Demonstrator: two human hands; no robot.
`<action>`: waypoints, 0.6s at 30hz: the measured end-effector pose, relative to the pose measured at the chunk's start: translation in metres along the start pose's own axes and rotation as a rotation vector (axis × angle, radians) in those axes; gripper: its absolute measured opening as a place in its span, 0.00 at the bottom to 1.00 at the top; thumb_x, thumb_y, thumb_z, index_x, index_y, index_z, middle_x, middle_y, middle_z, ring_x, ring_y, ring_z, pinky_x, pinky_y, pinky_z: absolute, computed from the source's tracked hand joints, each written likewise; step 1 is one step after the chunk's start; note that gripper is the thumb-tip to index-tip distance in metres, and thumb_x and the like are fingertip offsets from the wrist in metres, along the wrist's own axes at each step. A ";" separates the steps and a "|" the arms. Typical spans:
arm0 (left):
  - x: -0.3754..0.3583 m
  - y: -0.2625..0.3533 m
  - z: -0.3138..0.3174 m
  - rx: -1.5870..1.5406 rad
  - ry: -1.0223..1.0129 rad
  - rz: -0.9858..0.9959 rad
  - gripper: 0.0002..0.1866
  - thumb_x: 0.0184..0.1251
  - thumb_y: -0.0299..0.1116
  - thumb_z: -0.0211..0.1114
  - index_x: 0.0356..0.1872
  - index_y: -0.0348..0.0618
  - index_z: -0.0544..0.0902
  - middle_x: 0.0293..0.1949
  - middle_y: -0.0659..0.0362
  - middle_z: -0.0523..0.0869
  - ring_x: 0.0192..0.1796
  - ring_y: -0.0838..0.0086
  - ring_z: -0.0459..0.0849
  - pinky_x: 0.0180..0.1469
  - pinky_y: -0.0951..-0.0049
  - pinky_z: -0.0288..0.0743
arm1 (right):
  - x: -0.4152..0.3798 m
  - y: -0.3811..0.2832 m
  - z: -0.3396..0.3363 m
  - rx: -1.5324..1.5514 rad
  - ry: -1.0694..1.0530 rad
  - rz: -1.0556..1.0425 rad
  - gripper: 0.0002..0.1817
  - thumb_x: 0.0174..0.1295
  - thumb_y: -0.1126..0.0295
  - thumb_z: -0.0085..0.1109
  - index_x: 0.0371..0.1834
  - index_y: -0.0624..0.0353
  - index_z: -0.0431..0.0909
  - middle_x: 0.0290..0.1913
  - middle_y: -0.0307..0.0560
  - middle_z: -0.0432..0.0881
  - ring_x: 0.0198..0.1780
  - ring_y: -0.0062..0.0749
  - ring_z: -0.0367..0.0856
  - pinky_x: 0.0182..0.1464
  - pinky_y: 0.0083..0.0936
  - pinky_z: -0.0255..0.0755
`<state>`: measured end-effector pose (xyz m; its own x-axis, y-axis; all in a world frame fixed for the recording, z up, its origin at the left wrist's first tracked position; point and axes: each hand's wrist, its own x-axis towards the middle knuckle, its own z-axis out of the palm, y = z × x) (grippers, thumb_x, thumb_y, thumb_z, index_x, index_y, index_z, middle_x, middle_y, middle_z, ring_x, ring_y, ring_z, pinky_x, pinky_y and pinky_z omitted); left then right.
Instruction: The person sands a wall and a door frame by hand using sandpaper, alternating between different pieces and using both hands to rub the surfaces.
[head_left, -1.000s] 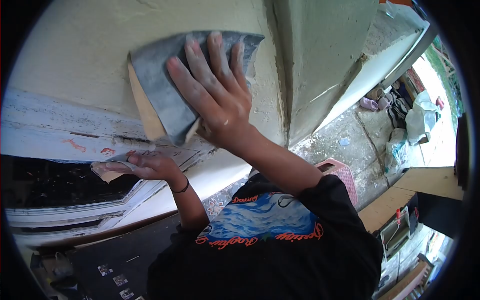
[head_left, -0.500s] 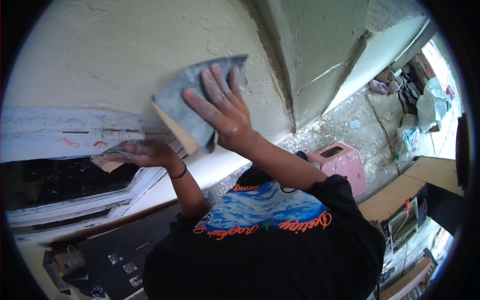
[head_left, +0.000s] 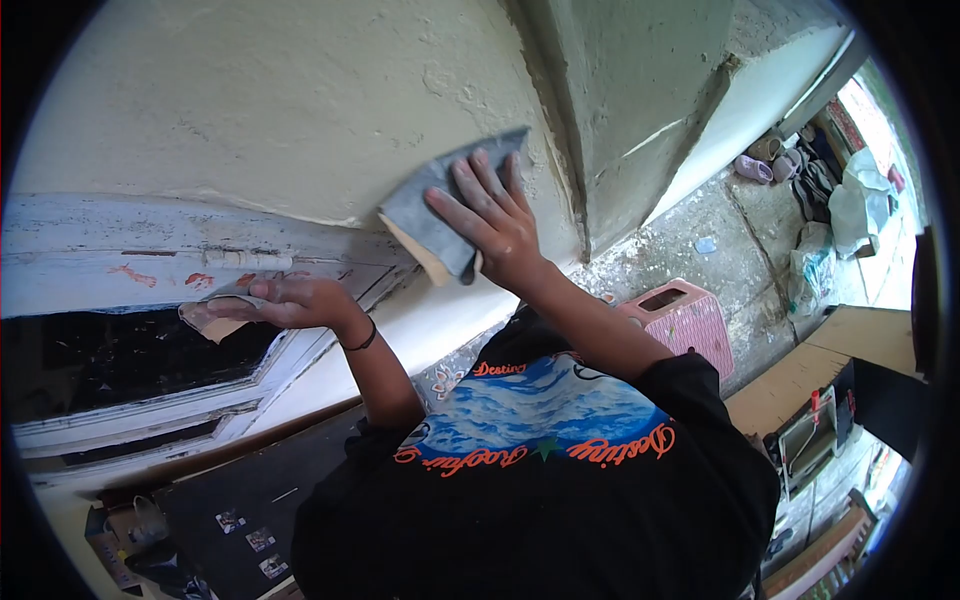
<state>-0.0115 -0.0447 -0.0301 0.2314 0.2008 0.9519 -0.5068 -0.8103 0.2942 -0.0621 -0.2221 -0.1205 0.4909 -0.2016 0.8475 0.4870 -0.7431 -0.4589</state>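
Against the cream wall (head_left: 300, 110), my right hand (head_left: 500, 225) presses a grey sheet of sandpaper (head_left: 415, 205) with its fingers spread over it. The sheet's tan underside shows along its curled lower edge, and the hand moves it with the palm. At the left, my left hand (head_left: 300, 303) pinches a smaller folded piece of sandpaper (head_left: 218, 318) between thumb and fingers. That hand is beside the worn white window frame (head_left: 100, 250), which has reddish patches. The contact between the left piece and the frame is partly hidden.
A pink plastic stool (head_left: 690, 325) stands on the speckled floor (head_left: 740, 260). Shoes (head_left: 810, 180) and plastic bags (head_left: 860, 205) lie at the upper right. Cardboard (head_left: 790, 385) is at the right, and a dark panel (head_left: 240, 500) with small pictures is at the lower left.
My right hand and its sheet have moved right and slightly down along the wall. My left hand remains near the window frame with its piece.
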 end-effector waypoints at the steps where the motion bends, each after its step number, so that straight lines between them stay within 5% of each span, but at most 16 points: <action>1: 0.000 -0.002 0.000 0.028 0.015 0.021 0.35 0.74 0.47 0.35 0.69 0.30 0.38 0.70 0.36 0.39 0.72 0.52 0.47 0.69 0.61 0.53 | -0.019 0.008 0.002 0.013 -0.032 0.032 0.26 0.51 0.74 0.55 0.56 0.42 0.76 0.62 0.48 0.71 0.67 0.43 0.63 0.69 0.52 0.46; 5: -0.001 -0.003 0.000 0.036 0.011 0.002 0.35 0.74 0.47 0.35 0.69 0.30 0.38 0.69 0.36 0.40 0.72 0.52 0.49 0.68 0.61 0.55 | -0.021 0.008 0.007 0.055 -0.053 0.056 0.25 0.52 0.74 0.55 0.56 0.43 0.75 0.62 0.47 0.71 0.67 0.43 0.63 0.69 0.51 0.47; 10: -0.002 -0.002 0.001 -0.097 -0.005 -0.036 0.34 0.74 0.47 0.35 0.69 0.33 0.37 0.70 0.37 0.40 0.71 0.53 0.50 0.68 0.61 0.56 | 0.071 -0.031 0.002 0.120 0.188 -0.100 0.25 0.52 0.73 0.55 0.56 0.43 0.75 0.63 0.45 0.70 0.67 0.42 0.63 0.69 0.50 0.48; 18: 0.000 -0.010 0.002 0.005 0.033 0.027 0.34 0.75 0.47 0.35 0.70 0.33 0.39 0.70 0.37 0.42 0.72 0.54 0.50 0.68 0.61 0.54 | 0.012 0.007 0.004 0.081 0.057 -0.045 0.25 0.53 0.72 0.54 0.59 0.50 0.73 0.62 0.53 0.70 0.67 0.47 0.62 0.68 0.48 0.49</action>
<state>-0.0051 -0.0377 -0.0332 0.1899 0.1968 0.9619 -0.5086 -0.8183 0.2679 -0.0502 -0.2276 -0.1144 0.4267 -0.2063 0.8806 0.5658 -0.6987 -0.4379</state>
